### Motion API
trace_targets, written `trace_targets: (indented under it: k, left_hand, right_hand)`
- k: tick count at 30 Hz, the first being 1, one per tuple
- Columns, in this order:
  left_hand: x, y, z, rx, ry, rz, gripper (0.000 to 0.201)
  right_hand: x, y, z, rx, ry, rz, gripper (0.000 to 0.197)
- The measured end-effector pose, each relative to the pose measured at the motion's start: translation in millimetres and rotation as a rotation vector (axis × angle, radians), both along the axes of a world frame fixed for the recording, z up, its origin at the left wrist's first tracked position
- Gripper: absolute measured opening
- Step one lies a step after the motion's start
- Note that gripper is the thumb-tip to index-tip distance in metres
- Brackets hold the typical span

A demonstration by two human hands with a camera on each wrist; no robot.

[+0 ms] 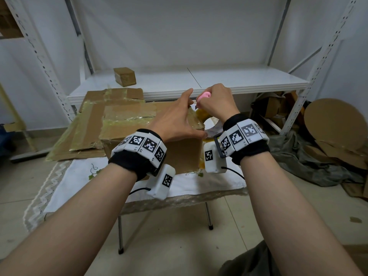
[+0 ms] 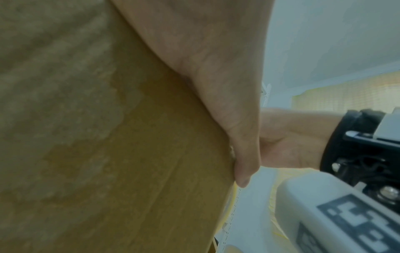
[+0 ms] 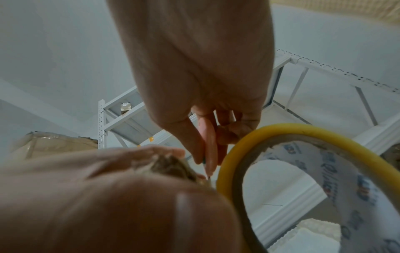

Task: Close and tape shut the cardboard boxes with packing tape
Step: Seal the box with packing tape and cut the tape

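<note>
1. Two forearms reach over a small folding counter (image 1: 219, 186) covered with a white embroidered cloth; each wrist wears a black band with printed marker blocks.
2. On that counter stands the closed brown cardboard box (image 1: 179, 152), its top flaps already crossed with glossy clear tape. It looks stiff at the edges but probably light, so pressing near a corner should steady it without denting the lid.
3. The left hand (image 1: 177, 120) lies across the box's right top edge, its thumb hooked over the corner in the left wrist view, while its fingertips pinch the free strip of clear packing tape (image 1: 194, 114) running off that edge.
4. The tape film is thin, sticky and prone to fold onto itself; I judge it handles best kept taut and held close to the cut.
5. Just right of the box hangs the yellow-edged roll of packing tape (image 3: 255, 154), its printed white core visible. What bears it is hidden.
6. The right hand (image 1: 216, 103) is clenched around a small pink plastic cutter (image 1: 204, 96), whose tip meets the strip between roll and box.
7. Behind lie flattened, taped cardboard sheets (image 1: 89, 120).
8. Farthest, a small brown carton (image 1: 125, 76) sits on a white metal shelf (image 1: 239, 78).
</note>
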State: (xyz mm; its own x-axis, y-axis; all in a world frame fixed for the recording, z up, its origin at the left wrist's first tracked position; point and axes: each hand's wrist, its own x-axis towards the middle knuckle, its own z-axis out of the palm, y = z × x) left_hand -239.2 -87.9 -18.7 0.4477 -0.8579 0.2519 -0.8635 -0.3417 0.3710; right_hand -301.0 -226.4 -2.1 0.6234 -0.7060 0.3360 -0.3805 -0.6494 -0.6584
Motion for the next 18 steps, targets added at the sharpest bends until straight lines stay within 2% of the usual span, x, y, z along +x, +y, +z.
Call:
trace_targets:
  k: [18]
  left_hand:
    - [0.8, -0.9, -0.7, -0.007, 0.02, 0.0, 0.132]
  right_hand:
    - [7.5, 0.5, 0.2, 0.001, 0.065, 0.009, 0.027]
